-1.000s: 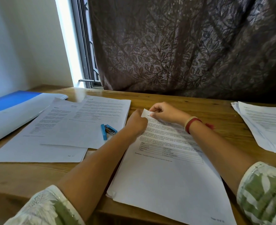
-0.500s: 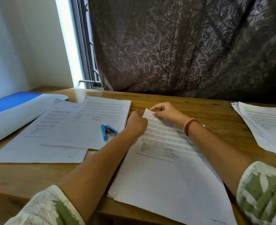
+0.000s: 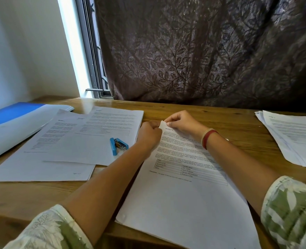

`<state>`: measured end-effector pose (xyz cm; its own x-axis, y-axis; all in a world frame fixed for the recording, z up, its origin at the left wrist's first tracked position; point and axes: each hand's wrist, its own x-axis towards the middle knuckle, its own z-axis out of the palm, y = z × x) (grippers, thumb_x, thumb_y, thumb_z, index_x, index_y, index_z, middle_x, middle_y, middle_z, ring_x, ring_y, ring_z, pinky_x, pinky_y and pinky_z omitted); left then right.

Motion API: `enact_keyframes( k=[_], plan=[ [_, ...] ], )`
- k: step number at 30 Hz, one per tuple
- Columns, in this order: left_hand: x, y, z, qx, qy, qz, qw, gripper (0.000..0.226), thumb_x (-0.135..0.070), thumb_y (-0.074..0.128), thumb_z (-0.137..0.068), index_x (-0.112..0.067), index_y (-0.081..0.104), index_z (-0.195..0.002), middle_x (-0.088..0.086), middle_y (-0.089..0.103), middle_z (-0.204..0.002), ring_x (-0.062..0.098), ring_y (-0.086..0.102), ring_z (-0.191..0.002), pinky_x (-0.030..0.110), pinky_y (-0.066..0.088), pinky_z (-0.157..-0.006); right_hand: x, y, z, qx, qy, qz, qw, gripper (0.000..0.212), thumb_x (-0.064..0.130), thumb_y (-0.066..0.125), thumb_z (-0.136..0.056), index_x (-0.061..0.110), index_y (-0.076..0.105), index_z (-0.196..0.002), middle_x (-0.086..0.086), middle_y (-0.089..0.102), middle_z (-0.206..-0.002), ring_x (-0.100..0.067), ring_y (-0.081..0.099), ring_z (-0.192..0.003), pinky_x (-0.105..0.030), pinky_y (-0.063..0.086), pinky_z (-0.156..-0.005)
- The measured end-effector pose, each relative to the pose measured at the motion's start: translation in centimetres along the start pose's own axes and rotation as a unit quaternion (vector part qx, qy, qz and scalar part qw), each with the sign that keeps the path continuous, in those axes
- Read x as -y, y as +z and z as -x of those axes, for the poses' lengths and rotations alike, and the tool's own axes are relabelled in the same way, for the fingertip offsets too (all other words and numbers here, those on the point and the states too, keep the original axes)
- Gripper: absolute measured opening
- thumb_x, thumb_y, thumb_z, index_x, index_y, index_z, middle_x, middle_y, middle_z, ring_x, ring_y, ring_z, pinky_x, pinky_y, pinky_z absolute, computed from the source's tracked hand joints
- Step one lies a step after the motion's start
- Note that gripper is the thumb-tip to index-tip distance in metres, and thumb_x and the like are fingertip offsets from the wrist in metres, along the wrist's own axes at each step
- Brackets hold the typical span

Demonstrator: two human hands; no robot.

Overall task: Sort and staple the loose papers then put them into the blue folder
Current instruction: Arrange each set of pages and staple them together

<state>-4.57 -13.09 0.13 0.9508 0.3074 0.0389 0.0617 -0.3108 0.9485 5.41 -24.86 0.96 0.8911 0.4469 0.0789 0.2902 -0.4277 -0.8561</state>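
A stack of printed sheets (image 3: 184, 191) lies in front of me on the wooden table. My left hand (image 3: 149, 133) and my right hand (image 3: 182, 123) both pinch its raised top left corner. A small blue stapler (image 3: 118, 145) lies just left of my left wrist, on two overlapping sets of papers (image 3: 73, 141). The blue folder (image 3: 10, 114) lies open at the far left with a white sheet over it. More loose papers (image 3: 292, 139) are piled at the right edge.
The table (image 3: 238, 126) ends at a dark leaf-patterned curtain (image 3: 202, 51) and a window (image 3: 92, 51) at the back. A white wall stands on the left. Bare wood shows between the middle stack and the right pile.
Both hands stay at the top corner of the middle stack. The lifted corner sits slightly differently between the fingers; nothing else has moved.
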Motion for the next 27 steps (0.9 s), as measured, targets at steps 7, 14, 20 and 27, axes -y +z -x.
enact_keyframes(
  k=[7,14,20,27],
  plan=[
    [-0.2,-0.9,-0.4,-0.080,-0.033,0.056,0.995,0.012,-0.019,0.063,-0.094,-0.023,0.070,-0.102,-0.007,0.068,-0.085,0.010,0.067,-0.069,0.016,0.046,-0.045,1.5,-0.1,1.2,0.026,-0.003,-0.042,0.999,0.014,0.001,0.062,-0.090,0.000,0.072,-0.100,-0.002,0.070,-0.084,-0.007,0.065,-0.074,-0.013,0.050,-0.060],
    [-0.1,-0.6,0.1,-0.072,0.007,0.021,0.997,0.012,-0.017,0.060,-0.095,-0.022,0.071,-0.092,-0.010,0.064,-0.080,0.007,0.063,-0.069,0.015,0.043,-0.052,1.4,0.1,1.5,0.014,0.010,-0.059,0.998,0.011,0.006,0.063,-0.091,0.004,0.073,-0.095,-0.004,0.070,-0.085,-0.011,0.066,-0.078,-0.016,0.051,-0.063],
    [-0.3,-0.4,0.2,-0.055,0.027,0.022,0.998,0.010,-0.016,0.063,-0.094,-0.024,0.069,-0.092,-0.013,0.062,-0.074,0.002,0.061,-0.063,0.005,0.039,-0.041,1.1,0.3,1.0,0.015,0.011,-0.097,0.995,0.010,0.001,0.062,-0.090,0.002,0.071,-0.091,-0.012,0.071,-0.090,-0.021,0.068,-0.089,-0.029,0.055,-0.085],
    [-0.2,-0.5,0.0,-0.055,0.017,0.038,0.998,0.012,-0.016,0.066,-0.092,-0.021,0.073,-0.101,-0.011,0.067,-0.078,0.007,0.065,-0.071,0.015,0.045,-0.055,1.2,0.3,1.1,0.010,0.026,-0.112,0.993,0.004,0.010,0.070,-0.086,0.007,0.070,-0.083,-0.014,0.071,-0.097,-0.030,0.067,-0.102,-0.044,0.051,-0.097]
  ],
)
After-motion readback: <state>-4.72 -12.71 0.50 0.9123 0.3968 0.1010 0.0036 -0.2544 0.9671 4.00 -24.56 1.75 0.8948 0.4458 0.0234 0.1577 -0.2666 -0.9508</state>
